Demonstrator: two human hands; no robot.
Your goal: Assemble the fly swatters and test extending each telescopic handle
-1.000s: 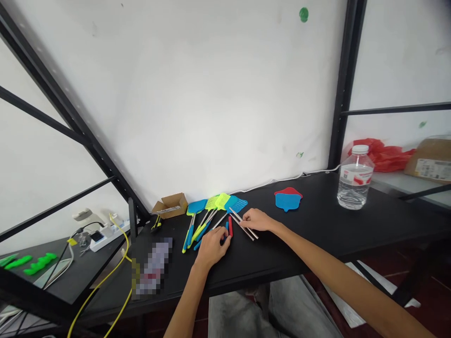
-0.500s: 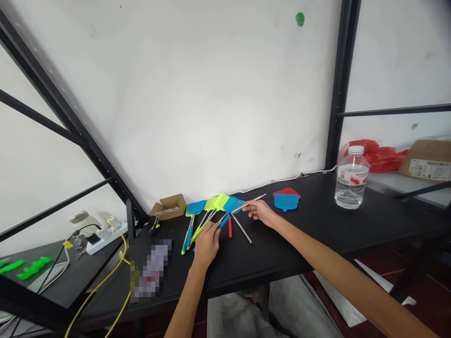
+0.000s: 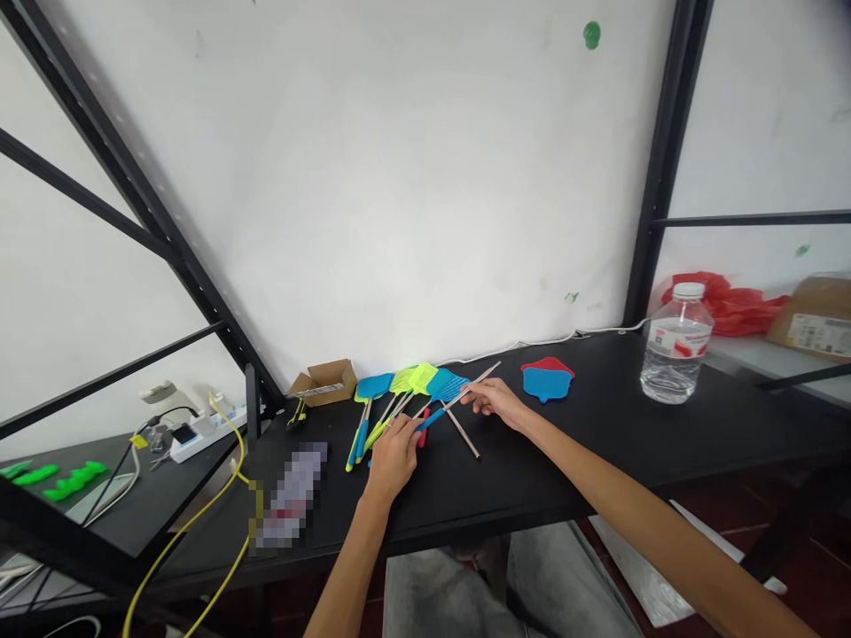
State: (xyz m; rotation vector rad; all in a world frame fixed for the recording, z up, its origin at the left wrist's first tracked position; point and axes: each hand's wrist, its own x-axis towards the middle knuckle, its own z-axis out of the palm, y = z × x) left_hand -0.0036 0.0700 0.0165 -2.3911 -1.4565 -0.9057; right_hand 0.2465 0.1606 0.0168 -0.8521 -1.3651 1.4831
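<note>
Blue handle [image 3: 432, 419] sits gripped in left fingers [image 3: 404, 427], metal rod [image 3: 487, 372] at its end pinched between right fingers [image 3: 473, 395].

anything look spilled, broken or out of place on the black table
Nothing looks spilled or clearly damaged. Two things stand out: the blue plastic swatter head, overlapping a red plastic swatter head, has no rod or handle attached, and a pixelated purple-grey patch on the black tabletop hides whatever is there.
</note>
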